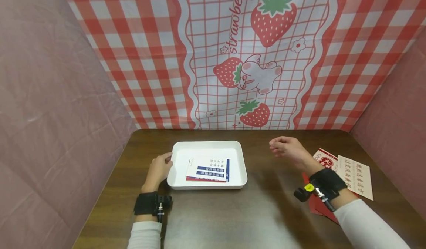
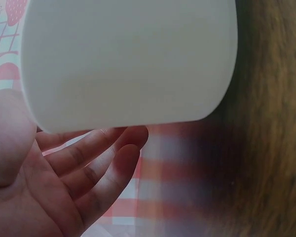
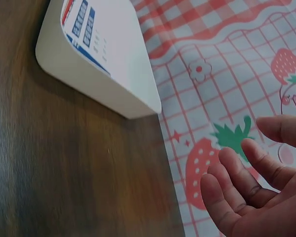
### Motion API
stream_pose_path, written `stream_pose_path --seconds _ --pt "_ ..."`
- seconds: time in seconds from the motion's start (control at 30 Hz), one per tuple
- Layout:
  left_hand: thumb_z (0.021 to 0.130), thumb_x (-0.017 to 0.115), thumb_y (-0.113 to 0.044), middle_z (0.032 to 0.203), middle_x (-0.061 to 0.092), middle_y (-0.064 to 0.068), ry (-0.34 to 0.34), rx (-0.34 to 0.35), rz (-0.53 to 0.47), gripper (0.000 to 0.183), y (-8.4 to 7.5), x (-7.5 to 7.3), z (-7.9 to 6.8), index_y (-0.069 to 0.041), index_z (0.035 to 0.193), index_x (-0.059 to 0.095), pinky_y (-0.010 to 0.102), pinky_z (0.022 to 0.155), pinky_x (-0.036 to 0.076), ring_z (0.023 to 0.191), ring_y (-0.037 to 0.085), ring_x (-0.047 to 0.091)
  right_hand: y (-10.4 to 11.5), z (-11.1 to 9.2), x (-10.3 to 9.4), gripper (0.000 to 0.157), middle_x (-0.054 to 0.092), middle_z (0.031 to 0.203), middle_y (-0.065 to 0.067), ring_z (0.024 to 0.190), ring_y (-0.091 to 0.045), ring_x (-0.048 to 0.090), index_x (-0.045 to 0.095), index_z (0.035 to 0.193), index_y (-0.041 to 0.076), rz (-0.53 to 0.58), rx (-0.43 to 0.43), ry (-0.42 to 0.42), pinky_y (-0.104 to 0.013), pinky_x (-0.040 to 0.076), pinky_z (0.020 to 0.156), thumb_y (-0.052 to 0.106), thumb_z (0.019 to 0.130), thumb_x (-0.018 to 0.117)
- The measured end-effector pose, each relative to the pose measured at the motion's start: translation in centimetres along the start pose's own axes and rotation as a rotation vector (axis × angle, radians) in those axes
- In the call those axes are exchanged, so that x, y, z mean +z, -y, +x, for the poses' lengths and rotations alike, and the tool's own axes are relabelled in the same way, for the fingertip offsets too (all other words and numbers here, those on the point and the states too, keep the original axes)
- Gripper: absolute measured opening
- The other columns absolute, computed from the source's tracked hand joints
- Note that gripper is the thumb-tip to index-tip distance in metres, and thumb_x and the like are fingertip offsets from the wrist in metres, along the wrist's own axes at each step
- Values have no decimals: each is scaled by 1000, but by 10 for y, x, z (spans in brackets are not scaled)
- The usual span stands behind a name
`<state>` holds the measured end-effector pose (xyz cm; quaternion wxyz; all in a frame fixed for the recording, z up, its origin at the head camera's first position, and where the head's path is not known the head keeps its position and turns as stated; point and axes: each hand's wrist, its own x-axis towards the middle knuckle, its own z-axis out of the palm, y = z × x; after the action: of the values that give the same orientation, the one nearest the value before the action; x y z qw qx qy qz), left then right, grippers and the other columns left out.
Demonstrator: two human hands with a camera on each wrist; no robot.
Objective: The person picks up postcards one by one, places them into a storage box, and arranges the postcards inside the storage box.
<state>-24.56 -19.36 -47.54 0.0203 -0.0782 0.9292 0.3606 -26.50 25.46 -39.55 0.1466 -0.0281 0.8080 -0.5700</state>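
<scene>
A white rectangular tray (image 1: 208,187) sits on the wooden table with a few cards in it. The top one, a white card with blue bands of writing (image 1: 213,169), lies over another with a red edge. My left hand (image 1: 159,170) is at the tray's left end, fingertips right by the rim; in the left wrist view its fingers (image 2: 89,158) are loosely bent beside the white wall. Well to the right of the tray, my right hand (image 1: 288,151) hovers over the table with nothing in it, its fingers (image 3: 237,173) apart and relaxed.
At the right, partly under my right forearm, lie a cream card with writing (image 1: 361,177), a white-and-red card (image 1: 323,157) and red cards or envelopes (image 1: 323,210). A strawberry-patterned cloth (image 1: 213,75) hangs behind the table, with pink cloth (image 1: 60,112) at both sides.
</scene>
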Motion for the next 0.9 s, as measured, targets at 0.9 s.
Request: stream_pose_path --seconds 0.9 --pt "98 52 -13 130 62 20 -2 -8 1 43 0 1 2 -4 140 51 51 100 47 114 34 59 -32 -13 -77 54 64 97 12 86 2 62 48 132 -10 -216 48 -95 -34 57 86 34 100 50"
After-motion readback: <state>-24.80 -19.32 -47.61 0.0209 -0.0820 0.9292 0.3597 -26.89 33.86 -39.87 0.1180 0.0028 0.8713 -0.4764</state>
